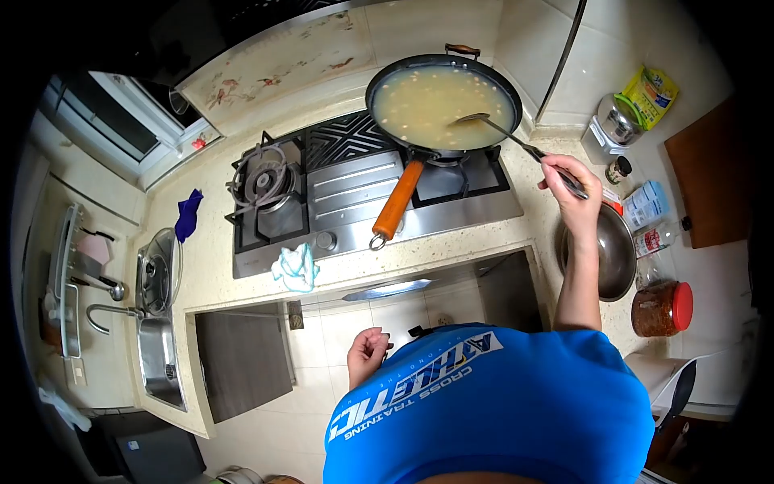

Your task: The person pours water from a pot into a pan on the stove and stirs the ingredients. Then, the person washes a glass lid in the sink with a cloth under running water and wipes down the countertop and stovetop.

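My right hand [574, 190] is wrapped round the dark handle of a metal ladle [516, 140], whose head dips into the wok. The wok [368, 98] holds pale, cloudy liquid with small light-brown pieces floating in it. It sits over the right burner, its orange wooden handle [398, 202] pointing toward me. Low in front of my body, away from the counter, my left hand [369, 352] has its fingers curled in, with nothing visible in them.
A second burner [266, 184] is at the left, with a crumpled cloth [296, 267] on the stove's front edge. Under my right forearm lies a metal bowl [617, 258], beside a red-lidded jar [661, 309]. A sink [161, 363] lies far left.
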Demonstrator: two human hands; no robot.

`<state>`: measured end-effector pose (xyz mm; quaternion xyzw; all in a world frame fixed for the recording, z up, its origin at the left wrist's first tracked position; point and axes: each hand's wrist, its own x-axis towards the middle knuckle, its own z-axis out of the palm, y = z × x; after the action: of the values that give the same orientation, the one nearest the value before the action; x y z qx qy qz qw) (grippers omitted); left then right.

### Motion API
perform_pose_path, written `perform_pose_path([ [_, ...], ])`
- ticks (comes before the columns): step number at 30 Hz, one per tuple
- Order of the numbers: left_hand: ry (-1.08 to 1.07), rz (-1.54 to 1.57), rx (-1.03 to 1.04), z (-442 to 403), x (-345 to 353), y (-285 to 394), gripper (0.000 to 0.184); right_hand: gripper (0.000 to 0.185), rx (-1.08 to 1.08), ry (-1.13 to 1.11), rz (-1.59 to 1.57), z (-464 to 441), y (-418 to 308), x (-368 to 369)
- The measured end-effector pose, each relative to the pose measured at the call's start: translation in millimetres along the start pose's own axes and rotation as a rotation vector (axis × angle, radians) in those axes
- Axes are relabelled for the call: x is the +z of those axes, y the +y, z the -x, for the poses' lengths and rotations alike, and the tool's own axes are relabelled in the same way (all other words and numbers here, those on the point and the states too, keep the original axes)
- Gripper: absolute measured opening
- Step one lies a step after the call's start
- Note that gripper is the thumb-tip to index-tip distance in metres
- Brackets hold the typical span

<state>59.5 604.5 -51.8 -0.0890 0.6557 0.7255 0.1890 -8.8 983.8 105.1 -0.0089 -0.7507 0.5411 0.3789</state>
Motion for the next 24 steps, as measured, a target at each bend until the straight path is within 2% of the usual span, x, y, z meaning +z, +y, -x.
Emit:
perform_pose_path([
  [2,-0.024,0.124,-0.010,7.4,-9.3,-5.6,0.023,0.010,0.023,-0.006,0.027,3.7,2.8,13.0],
  [10,0.081,0.152,0.005,35.5,-45.3,-18.3,0.022,0.013,0.035,0.024,0.027,17.5,26.6,55.7],
  [14,0.134,0.171,-0.018,46.0,-49.7,-18.3,0.022,0.019,0.142,0.045,-0.023,27.0,29.1,60.4],
  [19,0.126,0.157,0.014,52.2,-60.6,-23.9,0.023,0.050,0.197,0.053,0.014,35.9,32.2,58.8],
  [20,0.142,0.165,0.015,53.0,-61.7,-24.4,0.023,0.051,0.290,0.042,0.011,38.5,40.9,55.0],
  [22,0.142,0.128,0.034,54.7,-65.1,-23.6,0.023,0.051,0.407,-0.018,0.080,41.9,70.4,45.1],
  [24,0.163,0.132,0.029,56.4,-68.0,-23.5,0.023,0.038,0.412,-0.130,0.090,55.4,71.0,44.7],
])
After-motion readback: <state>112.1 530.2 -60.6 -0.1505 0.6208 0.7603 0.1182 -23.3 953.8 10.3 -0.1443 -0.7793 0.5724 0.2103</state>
